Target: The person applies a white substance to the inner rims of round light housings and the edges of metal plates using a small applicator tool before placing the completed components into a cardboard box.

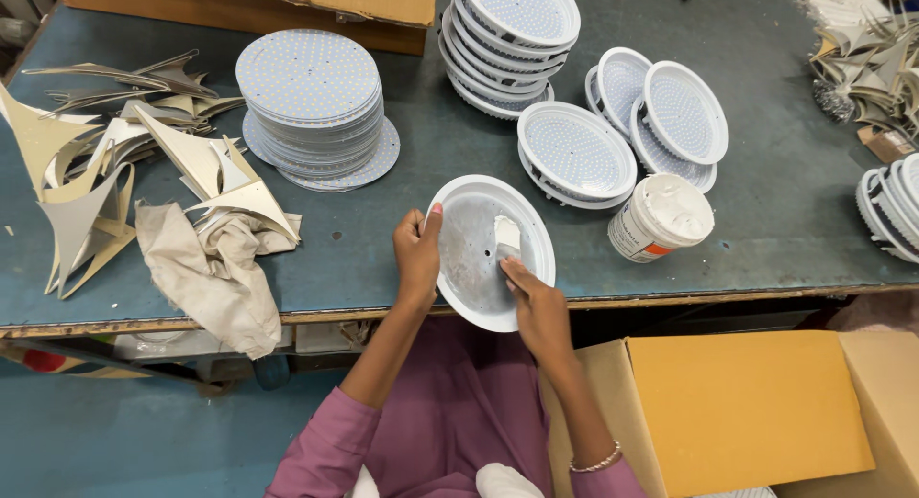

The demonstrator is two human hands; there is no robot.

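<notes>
White pan held; right fingers perhaps spreading.

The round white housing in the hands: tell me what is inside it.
Inside the round white housing lies a grey metal base smeared with white paste. The right hand presses a small white spreader against it. The left hand grips the rim. The base's lower edge is covered by the right hand.
</notes>
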